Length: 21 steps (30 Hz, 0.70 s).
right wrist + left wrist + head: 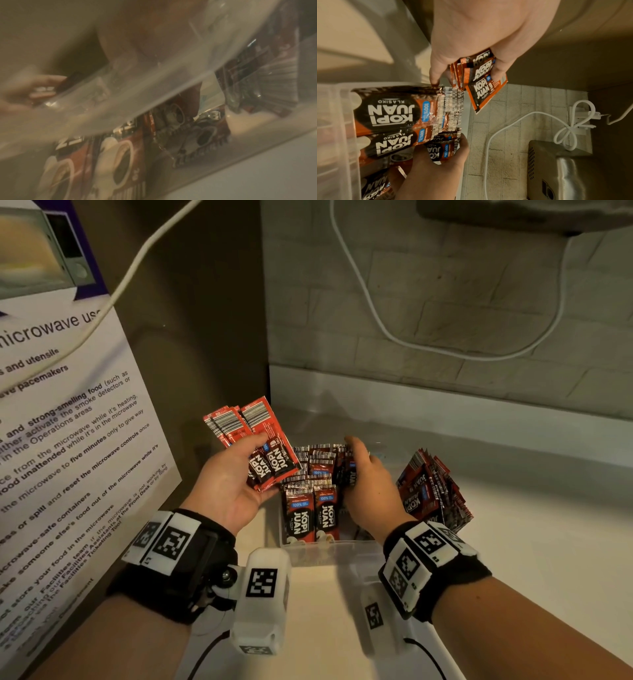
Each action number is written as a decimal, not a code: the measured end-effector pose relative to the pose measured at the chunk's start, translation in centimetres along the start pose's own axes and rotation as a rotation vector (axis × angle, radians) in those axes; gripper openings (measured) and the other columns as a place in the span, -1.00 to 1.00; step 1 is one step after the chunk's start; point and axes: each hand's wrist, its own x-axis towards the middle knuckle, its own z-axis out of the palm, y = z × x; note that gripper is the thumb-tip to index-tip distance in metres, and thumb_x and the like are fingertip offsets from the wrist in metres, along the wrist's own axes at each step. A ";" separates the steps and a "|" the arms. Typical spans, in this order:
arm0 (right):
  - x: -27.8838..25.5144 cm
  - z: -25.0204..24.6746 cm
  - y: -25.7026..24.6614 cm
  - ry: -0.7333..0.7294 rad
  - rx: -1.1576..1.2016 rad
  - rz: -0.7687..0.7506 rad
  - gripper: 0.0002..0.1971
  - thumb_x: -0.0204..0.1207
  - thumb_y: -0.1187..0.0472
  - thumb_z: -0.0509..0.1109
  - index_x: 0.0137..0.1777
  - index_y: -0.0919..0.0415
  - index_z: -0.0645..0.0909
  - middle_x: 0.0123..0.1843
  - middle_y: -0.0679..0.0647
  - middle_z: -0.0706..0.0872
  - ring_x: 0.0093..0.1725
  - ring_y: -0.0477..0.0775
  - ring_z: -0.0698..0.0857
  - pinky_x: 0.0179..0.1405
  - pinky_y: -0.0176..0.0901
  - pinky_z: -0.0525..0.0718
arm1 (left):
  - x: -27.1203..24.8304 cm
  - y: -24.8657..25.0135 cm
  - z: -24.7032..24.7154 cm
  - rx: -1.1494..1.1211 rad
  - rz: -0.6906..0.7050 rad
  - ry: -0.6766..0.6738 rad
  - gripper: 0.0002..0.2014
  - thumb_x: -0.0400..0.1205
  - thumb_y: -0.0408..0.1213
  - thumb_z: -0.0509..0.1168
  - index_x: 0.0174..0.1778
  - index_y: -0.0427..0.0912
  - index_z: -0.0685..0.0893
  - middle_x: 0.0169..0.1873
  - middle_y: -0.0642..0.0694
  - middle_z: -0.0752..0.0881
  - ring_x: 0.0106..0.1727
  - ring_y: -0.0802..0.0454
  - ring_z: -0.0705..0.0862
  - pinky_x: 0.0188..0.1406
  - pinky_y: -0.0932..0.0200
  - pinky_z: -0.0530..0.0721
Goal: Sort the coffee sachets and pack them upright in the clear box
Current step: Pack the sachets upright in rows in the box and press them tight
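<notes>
Left hand [236, 487] is holding a fanned bunch of red-and-black Kopi Juan sachets [255, 440], thumb across the front, barcode ends pointing up and away, held just above and left of the clear box [308, 553]. From the left wrist view you can see the same fan [481, 83] pinched between thumb and fingers, right over the packed rows.

Right hand [368, 484] is down inside the box, fingers curled around a few sachets [441, 150] at the right side of the rows. The packed sachets [310, 515] already stand upright in two rows, labels facing the camera, filling the left and middle of the box. The right wrist view is mostly a blur through the plastic wall (you can make out coffee-cup artwork on the sachets and not much else).

Around it: a loose pile of sachets [435, 494] sits on the white worktop [531, 542] just right of the box, leaning in a messy fan. A microwave-use poster [68, 440] hangs on the side panel to the left, close to the left forearm. A white cable [376, 313] loops down the brick-pattern wall behind, and there's a metal appliance [559, 170] mounted up there too. The side panel crowds the left hand pretty tight, and the right wrist covers the near right corner of the box.
</notes>
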 end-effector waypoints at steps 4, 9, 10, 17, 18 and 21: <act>0.1 0.4 -0.1 -0.021 -0.002 -0.026 -0.20 0.51 0.37 0.37 0.63 -0.09 0.05 0.41 0.18 0.51 0.22 0.21 0.65 0.17 0.17 0.68 | -0.1 0.0 0.1 0.002 0.000 0.000 -0.89 0.59 -0.31 0.39 0.01 -0.13 0.67 -0.08 -0.12 0.83 0.04 -0.12 0.79 0.27 -0.29 0.62; 0.2 0.6 -0.4 -0.072 0.041 -0.070 -0.19 0.54 0.32 0.38 0.66 -0.01 0.00 0.44 0.20 0.50 0.32 0.19 0.60 0.28 0.12 0.63 | -0.2 0.0 0.1 0.002 0.003 -0.005 -0.88 0.59 -0.31 0.39 0.03 -0.13 0.67 -0.06 -0.12 0.83 0.05 -0.12 0.79 0.25 -0.29 0.64; 0.2 0.6 -0.4 -0.083 0.047 -0.079 -0.18 0.54 0.31 0.38 0.67 0.01 -0.02 0.45 0.20 0.49 0.34 0.17 0.58 0.30 0.09 0.61 | -0.2 0.0 0.1 0.002 0.004 -0.006 -0.88 0.59 -0.32 0.39 0.04 -0.13 0.67 -0.05 -0.13 0.83 0.05 -0.12 0.79 0.24 -0.28 0.65; 0.1 0.5 -0.5 -0.111 0.058 -0.100 -0.19 0.55 0.37 0.35 0.67 -0.01 -0.02 0.49 0.13 0.49 0.39 0.11 0.55 0.35 0.05 0.58 | -0.1 -0.1 0.2 0.000 0.009 -0.008 -0.86 0.59 -0.31 0.40 0.06 -0.13 0.68 -0.09 -0.12 0.83 0.04 -0.12 0.79 0.25 -0.28 0.65; 0.1 0.4 -0.5 -0.109 0.060 -0.101 -0.20 0.55 0.37 0.35 0.67 0.00 -0.01 0.49 0.13 0.49 0.39 0.11 0.55 0.34 0.03 0.58 | -0.1 -0.1 0.2 0.001 0.010 -0.008 -0.86 0.59 -0.32 0.40 0.05 -0.13 0.68 -0.10 -0.11 0.83 0.04 -0.11 0.80 0.24 -0.28 0.65; 0.1 0.4 -0.4 -0.096 0.065 -0.086 -0.18 0.54 0.35 0.37 0.67 0.02 -0.02 0.48 0.13 0.49 0.38 0.12 0.55 0.34 0.02 0.58 | -0.2 -0.1 0.2 -0.004 0.010 -0.008 -0.88 0.59 -0.32 0.39 0.02 -0.12 0.68 -0.12 -0.10 0.83 0.02 -0.11 0.80 0.22 -0.27 0.66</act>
